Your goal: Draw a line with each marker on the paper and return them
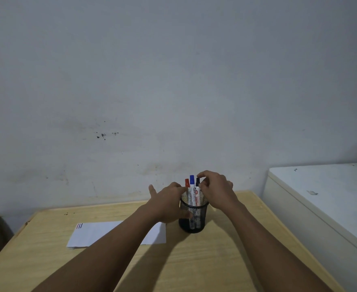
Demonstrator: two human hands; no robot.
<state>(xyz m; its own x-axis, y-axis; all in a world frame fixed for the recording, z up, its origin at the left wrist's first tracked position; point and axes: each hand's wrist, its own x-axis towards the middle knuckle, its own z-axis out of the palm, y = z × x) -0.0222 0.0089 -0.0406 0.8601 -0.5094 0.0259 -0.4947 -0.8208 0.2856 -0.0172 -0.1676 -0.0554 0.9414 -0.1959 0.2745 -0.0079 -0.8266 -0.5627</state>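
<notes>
At the far left a white sheet of paper [93, 232] lies flat on the wooden desk [215, 260], with short red and blue lines [79, 226] at its upper left corner; the left forearm crosses over its right part. The left hand [167, 202] wraps the left side of a black mesh cup [192, 218], its thumb across the mesh front and its index finger stretched away. The cup stands upright just right of the paper and holds three markers upright: red-capped [187, 183], blue-capped [192, 179] and black-capped [197, 182]. The right hand [215, 189] reaches over the cup, fingertips pinched on the black-capped marker's top. Beyond the desk's right edge stands a white cabinet [325, 199].
</notes>
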